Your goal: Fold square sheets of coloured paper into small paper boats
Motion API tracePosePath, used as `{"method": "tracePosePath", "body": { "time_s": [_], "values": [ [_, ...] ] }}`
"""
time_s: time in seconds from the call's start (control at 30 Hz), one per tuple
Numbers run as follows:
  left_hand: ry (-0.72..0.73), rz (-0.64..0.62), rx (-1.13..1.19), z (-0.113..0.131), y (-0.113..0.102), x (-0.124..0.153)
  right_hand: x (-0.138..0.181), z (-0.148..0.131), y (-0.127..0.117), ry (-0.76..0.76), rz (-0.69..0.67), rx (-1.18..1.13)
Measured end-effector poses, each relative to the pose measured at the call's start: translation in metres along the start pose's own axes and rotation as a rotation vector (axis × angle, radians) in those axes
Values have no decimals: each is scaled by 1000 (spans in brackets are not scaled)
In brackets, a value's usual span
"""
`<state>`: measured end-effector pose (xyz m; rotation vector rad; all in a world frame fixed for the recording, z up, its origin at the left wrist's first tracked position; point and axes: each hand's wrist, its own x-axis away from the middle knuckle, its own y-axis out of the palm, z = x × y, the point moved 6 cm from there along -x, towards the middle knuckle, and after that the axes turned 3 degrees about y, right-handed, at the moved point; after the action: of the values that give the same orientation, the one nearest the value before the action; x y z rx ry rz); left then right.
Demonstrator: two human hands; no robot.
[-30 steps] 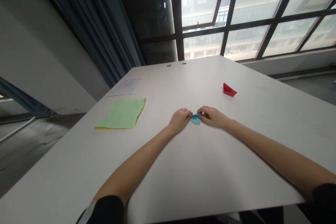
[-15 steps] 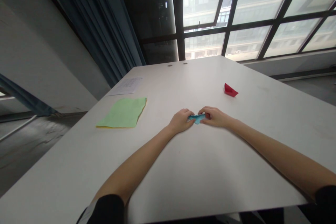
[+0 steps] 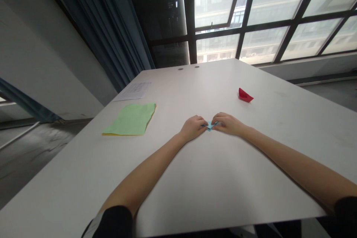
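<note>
A small piece of folded light-blue paper [image 3: 209, 126] is held between my two hands just above or on the table. My left hand [image 3: 194, 127] pinches its left side, and my right hand [image 3: 225, 123] pinches the right side. Only the middle of the paper shows, with a point toward me; my fingers hide its ends. Beyond my right hand, a red folded paper boat [image 3: 245, 96] sits on the table, apart from both hands.
A stack of green and yellow paper sheets [image 3: 131, 119] lies on the white table [image 3: 195, 178] to the left. Behind it is a printed white sheet [image 3: 134, 91]. Blue curtains [image 3: 111, 26] and large windows [image 3: 267, 15] stand beyond the far edge.
The blue paper between my hands has changed from a wider strip to a smaller, pointed shape. My right fingers have shifted slightly; the arms stay in place.
</note>
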<state>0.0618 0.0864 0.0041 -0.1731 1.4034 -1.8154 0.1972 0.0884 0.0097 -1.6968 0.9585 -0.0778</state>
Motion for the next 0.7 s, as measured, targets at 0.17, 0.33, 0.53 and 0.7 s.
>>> {"method": "tracePosePath", "body": {
  "time_s": [0.17, 0.33, 0.53, 0.7],
  "values": [
    [79, -17, -40, 5, 1, 2, 0, -2, 0, -21, -22, 18],
    [153, -42, -58, 9, 4, 1, -1, 2, 3, 14, -24, 16],
    [85, -9, -112, 12, 6, -1, -2, 13, 5, 180, 11, -8],
    [18, -32, -153, 18, 7, -3, -3, 18, 5, 258, 10, -26]
  ]
}}
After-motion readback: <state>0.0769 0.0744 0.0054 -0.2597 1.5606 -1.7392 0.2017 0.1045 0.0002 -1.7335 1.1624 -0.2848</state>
